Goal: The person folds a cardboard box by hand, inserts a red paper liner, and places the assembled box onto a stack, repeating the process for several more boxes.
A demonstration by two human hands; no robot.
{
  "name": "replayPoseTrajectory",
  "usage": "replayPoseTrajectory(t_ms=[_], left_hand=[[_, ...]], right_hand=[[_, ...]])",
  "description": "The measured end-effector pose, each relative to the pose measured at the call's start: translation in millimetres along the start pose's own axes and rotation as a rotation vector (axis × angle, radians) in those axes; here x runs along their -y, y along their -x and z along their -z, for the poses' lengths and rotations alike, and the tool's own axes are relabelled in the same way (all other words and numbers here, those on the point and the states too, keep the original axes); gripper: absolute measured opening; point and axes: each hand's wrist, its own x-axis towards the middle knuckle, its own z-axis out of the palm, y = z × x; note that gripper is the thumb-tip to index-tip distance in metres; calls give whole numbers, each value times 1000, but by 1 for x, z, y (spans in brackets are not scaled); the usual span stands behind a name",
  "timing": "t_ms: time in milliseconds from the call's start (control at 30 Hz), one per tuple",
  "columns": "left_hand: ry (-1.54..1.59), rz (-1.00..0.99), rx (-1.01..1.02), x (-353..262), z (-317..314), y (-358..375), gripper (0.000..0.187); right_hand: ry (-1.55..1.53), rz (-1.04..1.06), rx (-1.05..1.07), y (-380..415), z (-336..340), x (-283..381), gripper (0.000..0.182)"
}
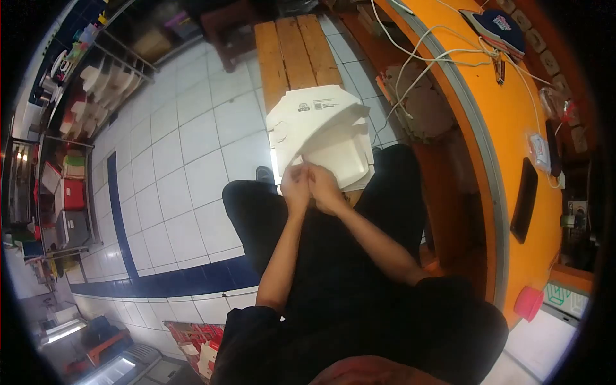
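Observation:
A white cardboard box, partly folded, lies on a wooden bench in front of me. Small dark print and a square code show on its upper flap, and a shallow tray shape is formed at its lower right. At the box's near left corner my left hand pinches the card edge with bent fingers. My right hand is close against it, its fingers closed on the same corner. The fingertips of both hands partly hide the fold between them.
The wooden bench stretches away between my knees. To the right, an orange counter carries white cables, a cap, a dark flat object and a pink container. Shelves with stacked items stand left on the tiled floor.

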Motion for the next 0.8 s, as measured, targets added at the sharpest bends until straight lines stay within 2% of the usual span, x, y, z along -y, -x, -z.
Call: replayPoseTrajectory(t_ms=[33, 100, 133, 167, 200, 233, 267, 333, 367, 400, 433, 467, 500, 567, 633, 667, 767, 800], left_hand=[[37, -33, -44, -2, 1, 0, 29], [-21, 30, -32, 0, 15, -13, 30], [-83, 109, -33, 1, 22, -17, 31], [-220, 79, -84, -13, 25, -15, 31], [-321, 58, -130, -7, 27, -17, 29], [-326, 9, -140, -9, 27, -15, 27], [-327, -42, -149, -15, 25, -13, 26], [-319, -49, -118, -25, 20, -11, 24], [-318, -55, -90, -32, 18, -10, 21], [-320, -62, -84, -38, 16, -9, 21], [-662, -334, -119, -44, 15, -7, 20], [-1004, -611, -153, -52, 15, -5, 20], [-997, -707, -142, -64, 6, 0, 21], [-676, -662, 79, -62, -24, 3, 25], [-613, -154, 379, -71, -56, 10, 43], [-573, -84, 438, -72, -67, 10, 48], [-539, -180, 422, -49, -82, 3, 47], [-494, -77, 395, -46, -83, 1, 45]], right_hand=[[1, 1, -5, 2, 5, -2, 30], [-185, -174, 199, 0, 34, 35, 33], [38, -127, 135, -7, 54, 45, 36], [132, -80, -49, -13, 70, 29, 32], [327, -139, -322, -22, 88, 26, 28], [411, -198, -473, -26, 114, 78, 26], [546, -2, -624, -33, 133, 51, 28], [671, 111, -652, -47, 150, -1, 29], [672, 111, -662, -47, 156, 3, 29], [470, 4, -501, -46, 158, 5, 31], [263, -97, -336, -47, 159, 8, 33], [251, -100, -341, -46, 157, 5, 33], [259, -128, -338, -47, 155, 2, 34], [255, -175, -335, -41, 149, 3, 35], [230, -201, -168, -37, 147, 19, 34], [232, -197, -171, -37, 144, 12, 34], [277, -77, -207, -32, 138, -6, 29], [278, -83, -216, -32, 139, -5, 29]])
